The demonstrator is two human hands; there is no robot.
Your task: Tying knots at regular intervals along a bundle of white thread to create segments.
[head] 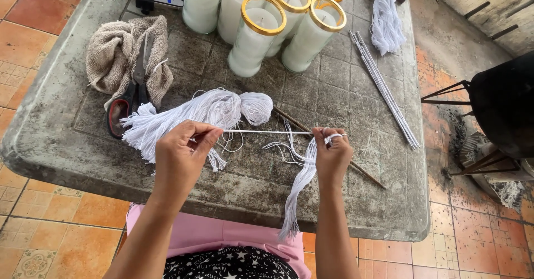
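**A strand pulled taut between my two hands**

My left hand (182, 145) pinched one end of a thin white cotton string (267, 131), and my right hand (332, 152) was clenched on the other end, the strand stretched level between them just above the near edge of the weathered grey stone table (67, 140). A loose hank of the same white strands (297, 187) draped from my right fist and hung down over that near edge. Behind the string lay the big bundle of white cotton threads (192, 115), its cut ends fanned toward the left edge.

To do this well, I judged, I needed even tension, pinching close to the tips and keeping the single strand free of the bundle so nothing snagged.

Room was decent. The right half of the table was mostly bare, save a row of thin grey metal rods (384, 90) running toward the right edge and a slim brown wooden stick (364, 173) under my right wrist. Red-handled scissors (123, 106) rested against a beige knitted cloth (119, 51) near the left edge. Tall white glass candles with gold rims (261, 31) crowded the far edge, well apart from my hands.
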